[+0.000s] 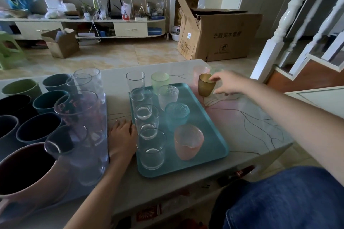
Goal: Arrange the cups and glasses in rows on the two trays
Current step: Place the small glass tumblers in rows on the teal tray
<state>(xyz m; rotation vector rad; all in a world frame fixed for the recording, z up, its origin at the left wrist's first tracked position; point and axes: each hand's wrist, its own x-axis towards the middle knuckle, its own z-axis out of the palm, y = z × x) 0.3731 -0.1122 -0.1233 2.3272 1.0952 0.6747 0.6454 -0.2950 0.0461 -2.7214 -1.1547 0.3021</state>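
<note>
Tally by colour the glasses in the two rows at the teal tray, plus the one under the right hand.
clear glasses: 4
green glass: 1
frosted white glass: 1
teal glass: 1
pink glass: 1
amber glass, at right hand: 1
Total: 9

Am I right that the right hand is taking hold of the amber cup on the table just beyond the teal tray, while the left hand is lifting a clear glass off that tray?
Not quite. In the head view the right hand is at the amber cup beyond the teal tray, but the left hand lifts nothing: it rests flat on the table against the tray's left edge.
</note>
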